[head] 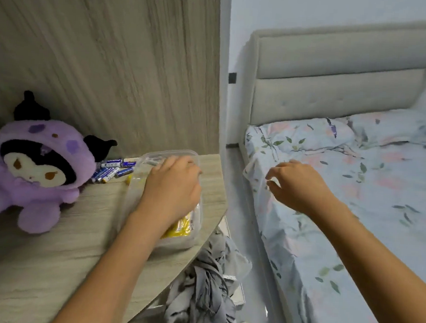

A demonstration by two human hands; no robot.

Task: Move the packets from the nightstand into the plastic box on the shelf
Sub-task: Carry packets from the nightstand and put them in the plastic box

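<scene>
A clear plastic box [147, 157] stands on the wooden shelf [52, 251] near its curved right edge. Yellow packets [180, 228] lie inside it, partly hidden under my left hand [173, 186], which reaches down into the box with fingers bent; what they hold is hidden. My right hand [298, 184] hovers over the bed's left edge with fingers loosely curled, and I see nothing in it. The nightstand is out of view.
A purple plush toy [32, 165] sits at the shelf's left. Several blue batteries [111, 169] lie behind the box. Grey clothes [212, 281] are piled below the shelf edge. A bed [354, 195] with a floral sheet fills the right.
</scene>
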